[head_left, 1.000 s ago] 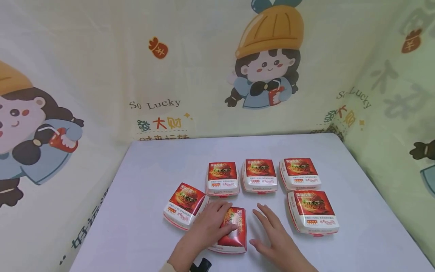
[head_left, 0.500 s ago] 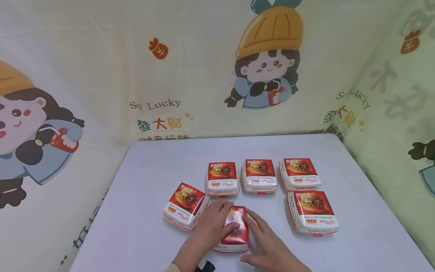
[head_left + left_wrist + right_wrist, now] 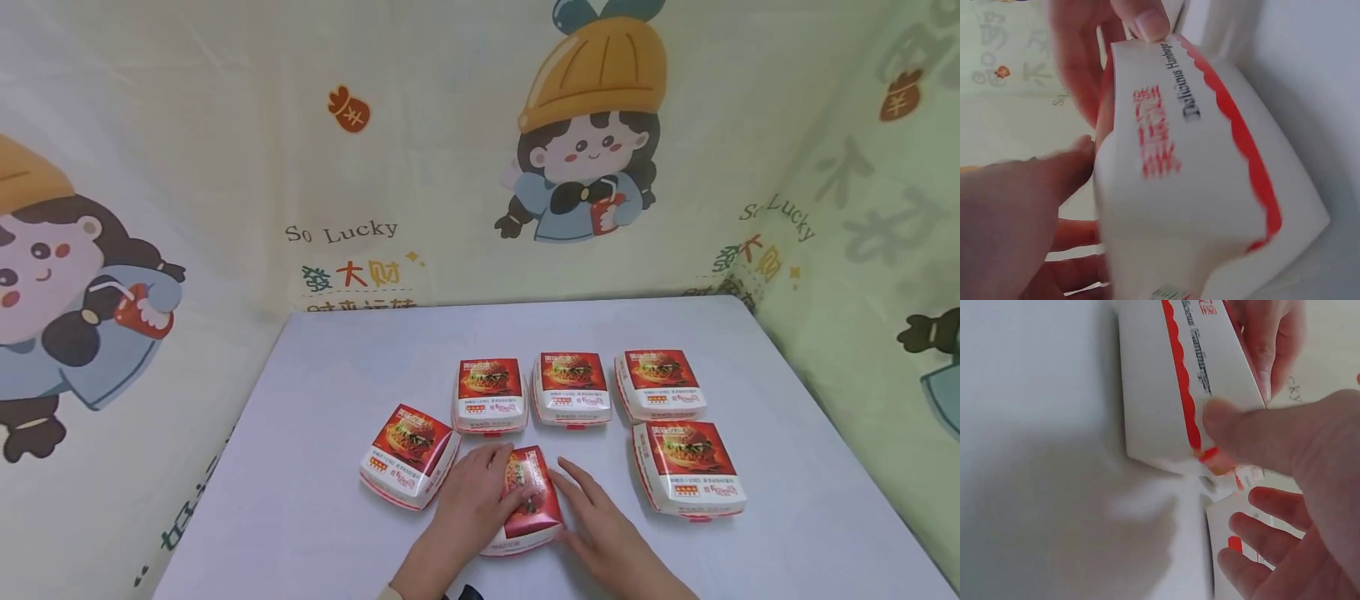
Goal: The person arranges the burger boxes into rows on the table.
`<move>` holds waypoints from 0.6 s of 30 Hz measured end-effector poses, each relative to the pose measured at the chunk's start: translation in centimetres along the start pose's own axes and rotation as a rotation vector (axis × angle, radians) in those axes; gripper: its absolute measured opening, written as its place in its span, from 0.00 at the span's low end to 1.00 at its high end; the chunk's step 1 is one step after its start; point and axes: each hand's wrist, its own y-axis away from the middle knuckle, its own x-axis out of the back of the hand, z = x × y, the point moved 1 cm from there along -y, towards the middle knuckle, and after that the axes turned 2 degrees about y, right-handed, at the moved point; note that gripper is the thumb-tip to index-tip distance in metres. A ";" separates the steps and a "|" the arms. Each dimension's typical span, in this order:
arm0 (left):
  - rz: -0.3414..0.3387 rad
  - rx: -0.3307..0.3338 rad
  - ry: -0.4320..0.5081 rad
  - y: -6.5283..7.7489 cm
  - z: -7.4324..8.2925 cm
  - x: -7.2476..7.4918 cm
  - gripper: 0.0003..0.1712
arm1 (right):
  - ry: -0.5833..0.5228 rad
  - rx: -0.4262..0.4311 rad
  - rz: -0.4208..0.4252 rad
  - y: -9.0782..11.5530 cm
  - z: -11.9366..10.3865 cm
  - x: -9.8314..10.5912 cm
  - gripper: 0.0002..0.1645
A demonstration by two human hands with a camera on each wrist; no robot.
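A red and white hamburger box (image 3: 532, 500) lies near the front middle of the white table, slightly turned. Over its left part lies my left hand (image 3: 472, 496), fingers at the far left edge and thumb across the red lid. From the right, my right hand (image 3: 603, 529) touches the box's side; the right wrist view has its thumb on the white side wall near a corner, the other fingers extended and spread. Printed red characters and a scalloped red band show on the box's near wall (image 3: 1210, 162) in the left wrist view. The left hand hides part of the lid.
Just left of the held box sits a tilted-round hamburger box (image 3: 408, 454). Behind stand three in a row: left (image 3: 491, 396), middle (image 3: 572, 389) and right (image 3: 660, 383). Another box (image 3: 688, 468) is at right. Printed cloth (image 3: 450, 167) hangs behind the table (image 3: 300, 400).
My right hand has come in from the right to the box. The box has shifted a little right and turned anticlockwise, with my left hand moving along. The other boxes stay put.
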 end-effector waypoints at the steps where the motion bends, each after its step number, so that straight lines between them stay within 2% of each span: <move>1: -0.006 0.006 0.001 0.0 0.0 0.0 0.42 | -0.008 -0.015 -0.013 0.0 0.1 0.1 0.46; 4: -0.022 0.012 0.020 0.1 0.1 0.1 0.43 | -0.036 -0.056 -0.052 0.1 0.3 0.2 0.43; 7: -0.042 0.023 0.040 0.2 0.1 0.1 0.43 | -0.059 -0.064 -0.051 0.1 0.4 0.3 0.40; 15: -0.049 0.068 0.103 0.4 -0.2 -0.2 0.46 | -0.075 -0.071 0.065 0.3 0.7 -0.1 0.37; 18: -0.043 0.070 0.099 0.4 -0.2 -0.2 0.46 | -0.079 -0.094 0.061 0.2 0.7 -0.2 0.37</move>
